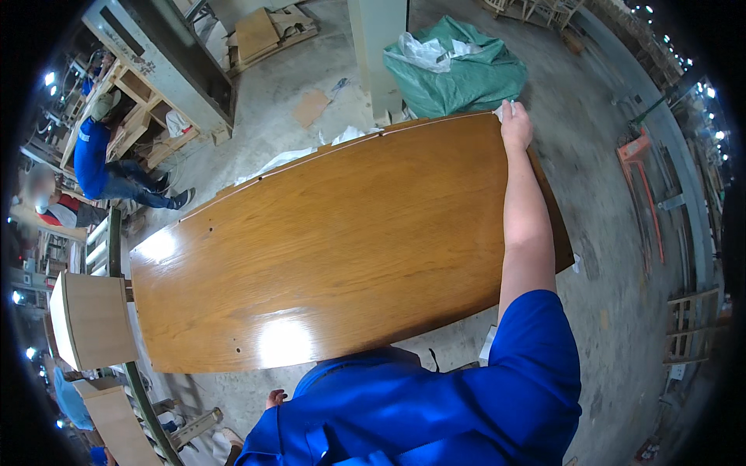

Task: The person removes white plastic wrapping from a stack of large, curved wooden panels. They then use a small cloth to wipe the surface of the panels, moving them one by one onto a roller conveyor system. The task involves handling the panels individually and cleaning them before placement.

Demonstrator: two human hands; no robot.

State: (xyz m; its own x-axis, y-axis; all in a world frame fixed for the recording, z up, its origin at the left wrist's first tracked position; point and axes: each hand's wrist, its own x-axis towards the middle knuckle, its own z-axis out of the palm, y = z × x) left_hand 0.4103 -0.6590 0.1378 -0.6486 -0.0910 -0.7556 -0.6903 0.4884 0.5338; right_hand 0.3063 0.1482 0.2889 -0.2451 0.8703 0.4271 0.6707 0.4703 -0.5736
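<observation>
Your big panel (334, 233) mid-frame looks like glossy brown wood, grain showing, smooth enough to throw bright glare near its lower edge. Your blue shirt (420, 412) at the bottom is plain cloth. That green bundle (458, 81) up top, right of centre, looks like crinkly plastic sheeting. Floor's (602, 334) matt grey concrete. Pale box (101, 326) at left: smooth, matt, wood-looking board.

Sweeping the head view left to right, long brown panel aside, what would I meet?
Pale box-shaped piece, left hand, right hand holding something white, orange-red metal equipment, slatted wooden frame.
</observation>
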